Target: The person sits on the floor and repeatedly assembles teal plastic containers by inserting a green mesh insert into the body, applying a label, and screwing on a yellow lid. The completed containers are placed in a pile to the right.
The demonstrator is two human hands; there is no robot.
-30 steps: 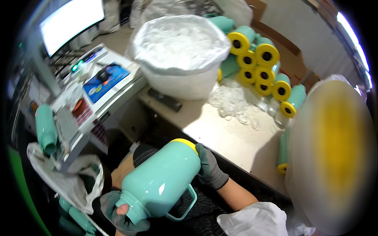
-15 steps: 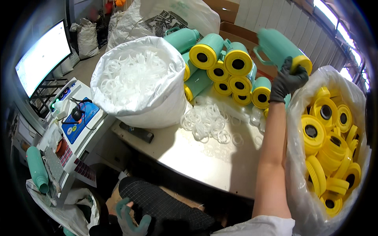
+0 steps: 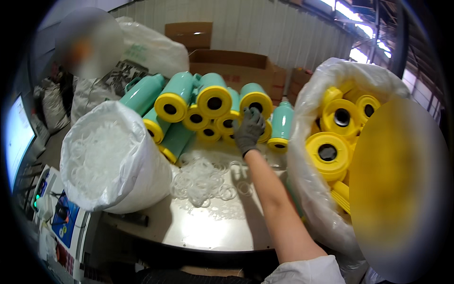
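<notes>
Teal thermos jugs (image 3: pixel 176 90) with yellow bases lie stacked at the back of the table, bases facing me. My right hand (image 3: pixel 249 130), in a dark grey glove, reaches to the right end of the stack. Its outstretched fingertips touch the lower part of the yellow base of an upper jug (image 3: pixel 254 90) and partly cover the bases below. To the right of the hand another teal jug (image 3: pixel 283 118) stands upright on its yellow base. My left hand is out of view.
A white sack (image 3: pixel 156 175) of clear rings stands on the left; more loose rings (image 3: pixel 201 182) lie on the white table (image 3: pixel 208 232). At right, a plastic-lined bag (image 3: pixel 302 123) holds yellow bases (image 3: pixel 328 154). Cardboard boxes (image 3: pixel 231 57) stand behind; a screen (image 3: pixel 19 137) glows far left.
The jug held up in my right hand has come down onto the right end of the stack. The view has swung right, and my left hand has left it.
</notes>
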